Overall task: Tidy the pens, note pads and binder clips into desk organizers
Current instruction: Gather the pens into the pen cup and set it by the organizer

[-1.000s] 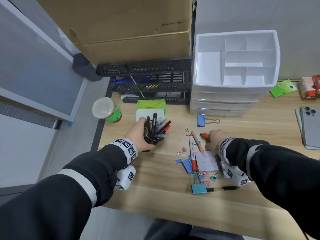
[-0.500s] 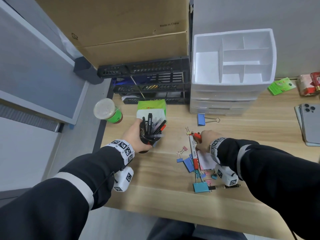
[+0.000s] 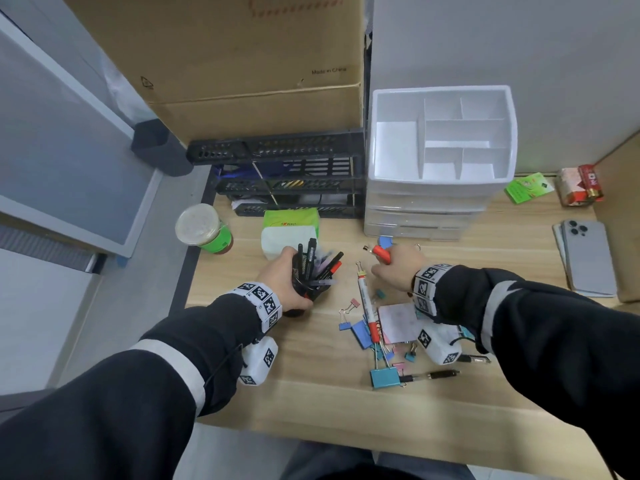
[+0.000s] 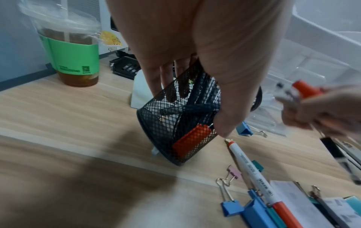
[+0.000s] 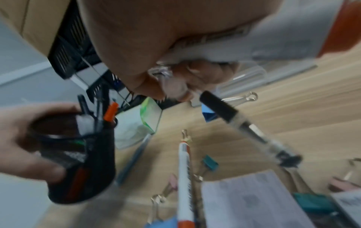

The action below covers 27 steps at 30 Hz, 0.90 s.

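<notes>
My left hand (image 3: 287,271) grips a black mesh pen cup (image 3: 310,287), tilted toward the right and holding several pens. The wrist view shows the thumb on the cup's (image 4: 179,123) side. My right hand (image 3: 389,268) is raised just right of the cup and holds an orange-capped white marker (image 3: 380,252) together with a black-capped clear pen (image 5: 244,123). Another white marker (image 3: 366,306) lies on the desk beside a note pad (image 3: 398,322). Several coloured binder clips (image 3: 384,377) are scattered around them. A white compartment organizer (image 3: 433,187) stands behind.
A lidded drink cup (image 3: 204,230) and a tissue pack (image 3: 289,230) sit left of and behind the pen cup. A black tray rack (image 3: 287,178) and a cardboard box (image 3: 242,64) stand at the back. A phone (image 3: 588,258) lies at the right.
My right hand closed on pens by the pile and lifted them off the desk, toward the pen cup. My left hand kept its hold on the cup.
</notes>
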### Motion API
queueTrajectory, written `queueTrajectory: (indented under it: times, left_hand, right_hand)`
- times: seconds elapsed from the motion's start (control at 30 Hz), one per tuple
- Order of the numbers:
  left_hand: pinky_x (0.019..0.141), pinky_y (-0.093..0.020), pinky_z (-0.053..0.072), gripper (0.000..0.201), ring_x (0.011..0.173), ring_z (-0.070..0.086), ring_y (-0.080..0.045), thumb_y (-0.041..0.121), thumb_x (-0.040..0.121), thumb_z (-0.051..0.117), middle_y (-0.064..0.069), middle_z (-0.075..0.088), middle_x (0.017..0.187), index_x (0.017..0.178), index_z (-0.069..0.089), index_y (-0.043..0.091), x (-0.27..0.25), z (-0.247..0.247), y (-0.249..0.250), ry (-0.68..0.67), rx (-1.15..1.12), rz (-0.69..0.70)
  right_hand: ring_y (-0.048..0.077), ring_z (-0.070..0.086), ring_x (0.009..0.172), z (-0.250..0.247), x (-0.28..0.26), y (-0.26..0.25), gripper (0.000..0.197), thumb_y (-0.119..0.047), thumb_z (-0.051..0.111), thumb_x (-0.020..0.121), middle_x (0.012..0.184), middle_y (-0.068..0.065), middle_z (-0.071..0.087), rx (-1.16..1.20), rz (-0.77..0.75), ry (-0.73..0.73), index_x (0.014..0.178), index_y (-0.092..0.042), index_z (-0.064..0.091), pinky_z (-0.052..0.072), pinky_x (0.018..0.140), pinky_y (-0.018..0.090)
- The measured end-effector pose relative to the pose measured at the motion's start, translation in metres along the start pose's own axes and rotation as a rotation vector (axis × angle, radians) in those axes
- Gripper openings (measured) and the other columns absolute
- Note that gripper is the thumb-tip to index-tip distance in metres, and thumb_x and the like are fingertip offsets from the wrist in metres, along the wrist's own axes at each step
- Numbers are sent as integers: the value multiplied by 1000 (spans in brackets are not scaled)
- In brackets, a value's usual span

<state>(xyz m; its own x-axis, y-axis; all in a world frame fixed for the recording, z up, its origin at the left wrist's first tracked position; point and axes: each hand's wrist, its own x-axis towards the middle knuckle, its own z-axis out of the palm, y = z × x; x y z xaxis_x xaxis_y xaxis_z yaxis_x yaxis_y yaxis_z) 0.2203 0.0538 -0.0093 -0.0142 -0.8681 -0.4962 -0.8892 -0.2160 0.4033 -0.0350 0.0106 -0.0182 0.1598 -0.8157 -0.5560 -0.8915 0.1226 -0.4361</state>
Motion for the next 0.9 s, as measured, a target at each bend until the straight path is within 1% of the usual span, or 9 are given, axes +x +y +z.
queueTrajectory:
  times: [0.13,0.27,0.37,0.47,0.57,0.63,0.73,0.8,0.9]
  left_hand:
    - [75,-33,57,96,85,64,-16,37,49,94,5,62,98,124,36,21,2,0,18,-46,45,8]
    - [73,-24,45,93,87,59,-14,32,53,95,4,59,103,125,37,18,2,1,35,-82,32,43]
    - [77,-25,47,98,91,59,-17,34,51,96,2,60,107,128,37,17,2,4,43,-76,30,54]
    - [82,-27,50,100,95,60,-18,33,51,97,1,60,109,129,37,15,2,7,48,-91,2,65]
    - [81,-26,49,94,96,62,-17,32,52,97,2,61,107,125,39,16,1,7,52,-92,-35,80]
    - [78,-25,47,91,95,61,-15,31,52,97,5,60,104,122,40,17,2,7,53,-90,-66,84]
    - [78,-26,48,89,94,61,-15,30,53,96,4,60,105,121,40,18,2,7,54,-87,-88,93]
    - [76,-26,47,86,94,61,-16,29,53,95,3,59,106,118,40,19,3,6,52,-83,-91,98]
    - [73,-24,45,84,92,61,-16,28,53,95,3,59,103,115,39,20,5,5,46,-68,-103,98]
  right_hand:
    - [25,60,61,-21,-4,-18,22,-31,53,88,66,6,65,413,-28,101,72,-15,56,53,66,36]
    - [18,47,54,-41,-11,-41,25,-24,45,91,63,5,60,843,-28,191,72,-12,57,44,59,30]
    - [20,55,69,-47,-15,-60,26,-27,43,96,68,2,66,1012,-26,224,77,-14,56,47,74,34]
    - [15,56,68,-39,-19,-72,31,-33,42,99,77,4,69,988,-73,234,80,-13,58,47,71,32]
    - [20,58,71,-25,-20,-74,32,-39,42,98,76,5,62,875,-132,251,80,-15,55,51,79,43]
    - [21,57,68,-15,-20,-71,34,-41,43,97,70,2,58,759,-157,257,74,-17,51,51,78,45]
    - [23,64,68,-4,-20,-67,33,-38,54,93,67,3,64,593,-145,231,68,-17,54,53,70,38]
    - [21,69,73,1,-20,-64,28,-42,63,84,77,5,71,546,-149,169,77,-15,64,58,68,36]
    - [12,68,78,2,-18,-62,20,-39,72,77,83,-4,72,532,-213,136,88,-22,70,57,69,27]
